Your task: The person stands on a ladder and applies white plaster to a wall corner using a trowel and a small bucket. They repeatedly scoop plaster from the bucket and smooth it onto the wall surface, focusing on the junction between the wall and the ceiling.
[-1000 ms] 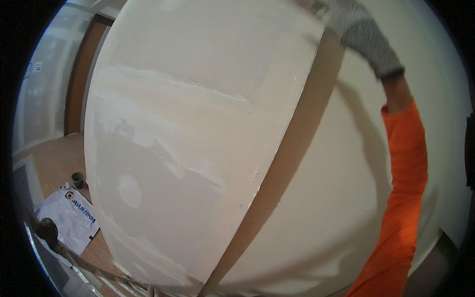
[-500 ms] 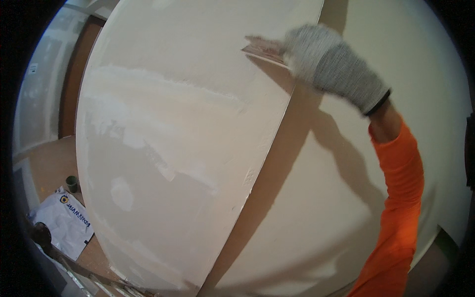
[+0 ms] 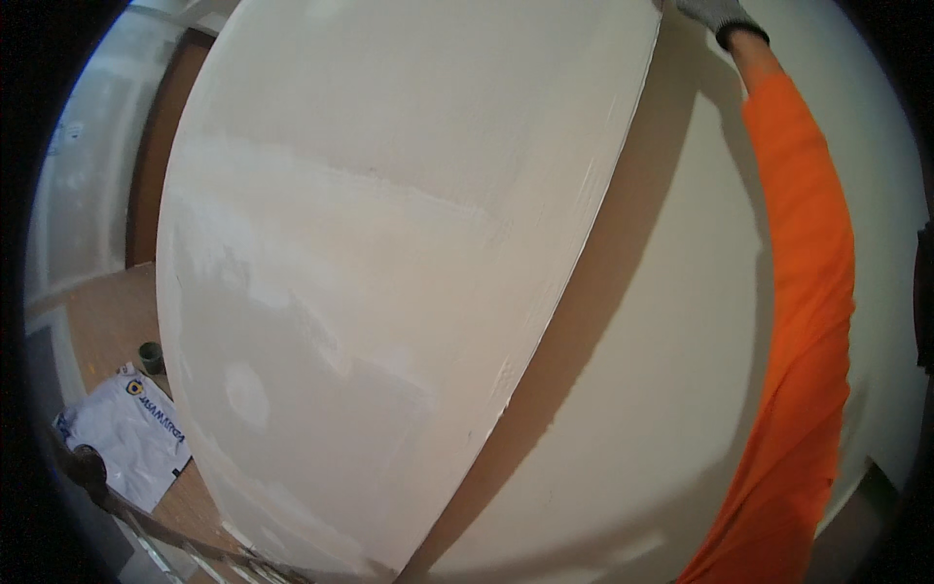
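An orange sleeve (image 3: 803,292) reaches up to the gloved right hand (image 3: 718,16), its fingers out of sight so I can't tell their spread or hold, near the patchy pale wall (image 3: 389,273) filling the middle, beyond which a white bag (image 3: 136,448) lies on the floor (image 3: 107,311).

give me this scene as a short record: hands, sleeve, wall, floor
left hand: not in view
right hand: gloved in grey knit, cut off by the top edge; grip not visible
sleeve: bright orange fabric, right arm
wall: off-white wall face with paler smeared patches
floor: brown floor, white printed plastic sheet, small dark green round container
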Tool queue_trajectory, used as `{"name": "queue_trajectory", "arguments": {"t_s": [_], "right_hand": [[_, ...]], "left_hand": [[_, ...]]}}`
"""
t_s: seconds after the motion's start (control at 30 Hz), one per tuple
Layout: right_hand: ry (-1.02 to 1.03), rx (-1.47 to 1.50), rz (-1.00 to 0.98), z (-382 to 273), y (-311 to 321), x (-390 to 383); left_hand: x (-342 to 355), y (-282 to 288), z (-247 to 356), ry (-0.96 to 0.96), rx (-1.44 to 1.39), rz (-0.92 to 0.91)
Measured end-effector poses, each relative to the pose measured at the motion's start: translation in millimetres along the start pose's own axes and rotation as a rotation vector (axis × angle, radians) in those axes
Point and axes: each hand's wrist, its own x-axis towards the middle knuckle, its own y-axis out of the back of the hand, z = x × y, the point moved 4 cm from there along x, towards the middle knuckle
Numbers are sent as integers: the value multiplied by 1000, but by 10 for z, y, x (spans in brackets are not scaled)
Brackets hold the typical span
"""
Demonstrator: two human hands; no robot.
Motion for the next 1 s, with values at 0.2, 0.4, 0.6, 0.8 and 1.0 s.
{"name": "queue_trajectory", "arguments": {"t_s": [0.2,0.4,0.6,0.8,1.0], "right_hand": [[454,-42,424,-1527,1091,-2144],[548,434,-696,-2614,2514,-3414],[451,292,272,-1435,1864,-2463],[138,207,36,-1215,1048,-1523],[261,89,-388,-2844,2267,-3009]], "left_hand": [[157,-40,-231,-128,49,-59],[181,304,-360,-139,66,-107],[-269,759,8,-75,54,-161],[-575,877,459,-22,15,-262],[-901,1210,632,-275,162,-166]]}}
